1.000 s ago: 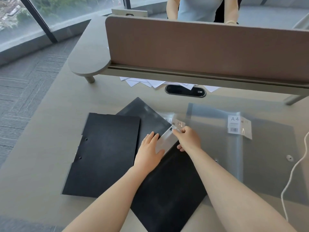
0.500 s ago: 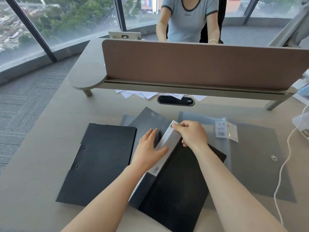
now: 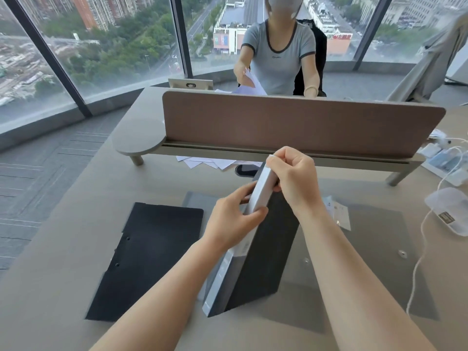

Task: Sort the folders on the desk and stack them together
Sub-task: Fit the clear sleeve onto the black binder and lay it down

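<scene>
A thick black folder [image 3: 263,259] with a pale label on its spine is tipped up on its near edge in the middle of the desk. My left hand [image 3: 234,221] grips the spine from the left. My right hand [image 3: 293,178] pinches the raised top corner of the spine. A flat black folder [image 3: 152,259] lies to the left. A translucent grey folder [image 3: 374,254] with an A4 sticker lies flat under and right of the raised one.
A brown divider panel [image 3: 298,125] on a raised shelf crosses the desk ahead, with loose white papers [image 3: 210,163] beneath it. A person sits behind it holding papers. A white cable [image 3: 420,259] and white packets [image 3: 453,211] lie at the right.
The thick black folder has been lifted from lying flat to standing tilted on its edge. Both hands rose with its spine, and the camera has tilted upward.
</scene>
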Motion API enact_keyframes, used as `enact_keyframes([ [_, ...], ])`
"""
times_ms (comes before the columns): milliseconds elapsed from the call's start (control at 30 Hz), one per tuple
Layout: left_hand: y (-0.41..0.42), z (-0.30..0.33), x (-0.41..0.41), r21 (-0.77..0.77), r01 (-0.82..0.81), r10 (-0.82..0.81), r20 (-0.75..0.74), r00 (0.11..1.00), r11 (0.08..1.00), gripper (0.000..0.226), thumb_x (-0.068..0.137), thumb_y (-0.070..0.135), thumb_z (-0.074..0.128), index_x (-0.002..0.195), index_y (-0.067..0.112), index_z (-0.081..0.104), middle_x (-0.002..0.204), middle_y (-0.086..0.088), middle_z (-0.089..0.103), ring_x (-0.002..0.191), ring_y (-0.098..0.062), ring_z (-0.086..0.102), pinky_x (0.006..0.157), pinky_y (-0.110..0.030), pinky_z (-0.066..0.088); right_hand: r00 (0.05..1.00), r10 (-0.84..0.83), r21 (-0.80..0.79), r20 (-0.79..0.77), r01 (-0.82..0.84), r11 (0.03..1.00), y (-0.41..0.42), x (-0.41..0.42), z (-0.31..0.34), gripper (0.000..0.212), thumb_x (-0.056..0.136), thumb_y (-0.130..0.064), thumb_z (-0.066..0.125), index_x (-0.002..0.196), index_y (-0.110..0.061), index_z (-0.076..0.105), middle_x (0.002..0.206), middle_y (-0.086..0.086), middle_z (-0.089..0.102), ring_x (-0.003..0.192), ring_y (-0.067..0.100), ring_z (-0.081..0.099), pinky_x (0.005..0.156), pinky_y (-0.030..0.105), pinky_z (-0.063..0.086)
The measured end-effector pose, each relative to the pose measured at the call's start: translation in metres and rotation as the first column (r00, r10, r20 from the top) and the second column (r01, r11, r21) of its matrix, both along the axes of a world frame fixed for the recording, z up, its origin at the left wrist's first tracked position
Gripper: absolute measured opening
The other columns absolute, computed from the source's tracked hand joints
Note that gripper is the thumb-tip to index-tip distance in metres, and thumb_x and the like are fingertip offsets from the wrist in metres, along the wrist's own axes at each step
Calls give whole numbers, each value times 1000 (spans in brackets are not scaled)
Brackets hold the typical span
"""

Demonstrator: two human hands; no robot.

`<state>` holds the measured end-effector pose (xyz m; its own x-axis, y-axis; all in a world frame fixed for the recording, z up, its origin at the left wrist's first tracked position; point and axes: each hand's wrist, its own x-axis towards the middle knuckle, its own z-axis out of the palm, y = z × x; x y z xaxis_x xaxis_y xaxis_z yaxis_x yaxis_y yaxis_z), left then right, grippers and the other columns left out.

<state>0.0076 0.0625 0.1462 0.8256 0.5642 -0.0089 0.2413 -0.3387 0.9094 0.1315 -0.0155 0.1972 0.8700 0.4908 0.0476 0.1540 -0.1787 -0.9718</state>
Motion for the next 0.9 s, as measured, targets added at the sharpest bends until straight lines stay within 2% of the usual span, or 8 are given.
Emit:
enact_keyframes([
  [167,13,21,-3,20,-58,54,138,989,998,15,85,19,63,93,29,71,67,9,60,60,-9,50,59,-30,45,995,89,169,45,-96,981,11,-13,27,17,89,-12,58,74,-5,54,66,10,50,57,23,51,51,35,49],
  [233,22,26,-5,46,-112,102,191,976,993,6,86,17,63,82,17,68,61,3,52,58,-16,41,55,-35,38,990,114,199,84,-129,971,19,-19,33,12,91,-11,58,79,-11,57,77,9,55,63,23,55,52,31,54],
  [333,37,31,-9,59,-159,141,231,963,986,10,89,15,65,93,11,72,74,-15,65,68,-35,54,58,-44,49,983,158,240,93,-176,955,30,-27,33,9,90,-12,58,96,-19,61,106,13,61,74,27,59,57,23,54],
  [467,56,35,-21,-21,-144,145,231,962,989,14,94,16,66,107,20,67,96,9,70,85,-2,66,72,-19,59,989,98,186,115,-118,975,37,-32,18,30,88,-17,60,116,-29,60,122,-5,57,86,25,61,77,34,59],
  [533,67,32,-27,-49,-142,150,218,964,989,20,94,17,65,114,17,67,106,12,67,94,-3,66,72,-9,54,993,18,158,112,-36,987,38,-32,6,36,88,-15,60,121,-31,58,125,-11,54,89,15,59,83,28,53],
  [633,82,29,-35,-81,-187,200,209,957,979,13,94,15,65,107,14,69,104,3,70,90,-14,66,67,-9,51,995,-64,83,78,58,995,39,-29,-19,47,88,-13,61,130,-30,52,129,-10,48,108,13,55,91,23,46],
  [767,104,24,-44,-196,-244,286,219,933,950,18,94,13,64,82,23,72,74,14,68,69,-10,62,59,-15,47,991,-130,-55,34,132,990,41,-22,-55,59,84,-22,65,139,-24,44,136,-4,46,127,19,46,110,41,39],
  [900,123,19,-54,-373,-268,360,204,910,888,34,93,11,64,62,26,69,60,8,62,54,-12,58,55,-26,48,962,-79,-57,-262,66,996,40,-27,-84,61,92,-31,61,146,-23,35,136,-16,44,127,9,44,105,30,35],
])
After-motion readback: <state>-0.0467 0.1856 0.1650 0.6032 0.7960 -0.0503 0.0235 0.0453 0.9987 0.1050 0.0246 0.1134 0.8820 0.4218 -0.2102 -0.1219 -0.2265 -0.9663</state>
